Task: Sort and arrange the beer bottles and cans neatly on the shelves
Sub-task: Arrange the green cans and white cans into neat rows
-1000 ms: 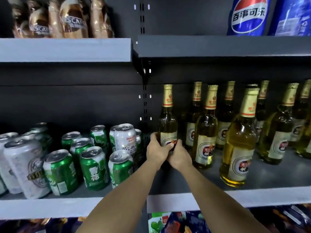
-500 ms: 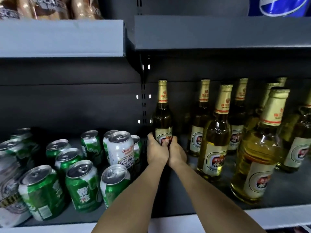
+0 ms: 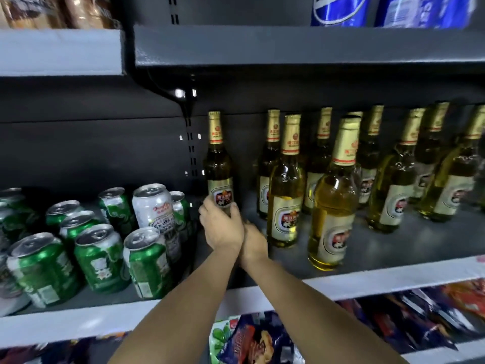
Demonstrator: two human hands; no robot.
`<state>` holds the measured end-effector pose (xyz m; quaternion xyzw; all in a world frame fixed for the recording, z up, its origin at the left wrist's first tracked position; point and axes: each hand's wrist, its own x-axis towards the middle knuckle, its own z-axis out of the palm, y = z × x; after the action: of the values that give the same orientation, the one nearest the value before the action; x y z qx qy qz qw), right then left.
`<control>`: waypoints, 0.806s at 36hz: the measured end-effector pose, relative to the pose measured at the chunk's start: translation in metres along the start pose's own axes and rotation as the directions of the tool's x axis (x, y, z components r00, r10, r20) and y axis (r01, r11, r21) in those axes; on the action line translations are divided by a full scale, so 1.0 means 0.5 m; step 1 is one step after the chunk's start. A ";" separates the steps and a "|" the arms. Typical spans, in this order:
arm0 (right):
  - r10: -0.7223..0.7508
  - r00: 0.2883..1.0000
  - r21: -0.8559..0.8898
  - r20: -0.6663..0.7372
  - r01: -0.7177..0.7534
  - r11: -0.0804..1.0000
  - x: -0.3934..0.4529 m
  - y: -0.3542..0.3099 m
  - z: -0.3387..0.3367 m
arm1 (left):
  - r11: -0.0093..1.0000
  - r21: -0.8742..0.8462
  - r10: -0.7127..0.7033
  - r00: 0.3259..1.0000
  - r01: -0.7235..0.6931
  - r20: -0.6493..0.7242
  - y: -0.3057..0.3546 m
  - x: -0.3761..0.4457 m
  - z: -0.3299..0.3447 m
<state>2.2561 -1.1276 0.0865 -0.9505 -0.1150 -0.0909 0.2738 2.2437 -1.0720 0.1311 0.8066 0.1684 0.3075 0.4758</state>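
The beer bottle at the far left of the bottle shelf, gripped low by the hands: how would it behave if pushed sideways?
The beer bottle is tall and narrow with a long neck, so a push high up would probably tip it. It looks like glass and full, so likely heavy and breakable. The left hand holds it near the base, which probably lets it slide upright.

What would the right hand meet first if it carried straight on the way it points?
Probably the beer bottle that the left hand grips; the right hand points toward its base, though blur and depth leave this uncertain.
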 end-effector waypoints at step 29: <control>0.329 0.919 0.378 -0.217 -0.231 0.896 -0.231 0.222 -0.245 | 0.977 -0.164 0.196 0.863 -0.134 0.465 0.188 -0.247 0.057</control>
<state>2.1619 -1.3048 0.1058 -0.8722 0.0493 -0.1598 0.4597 2.1673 -1.2065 0.1614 0.8374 -0.0440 0.1482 0.5242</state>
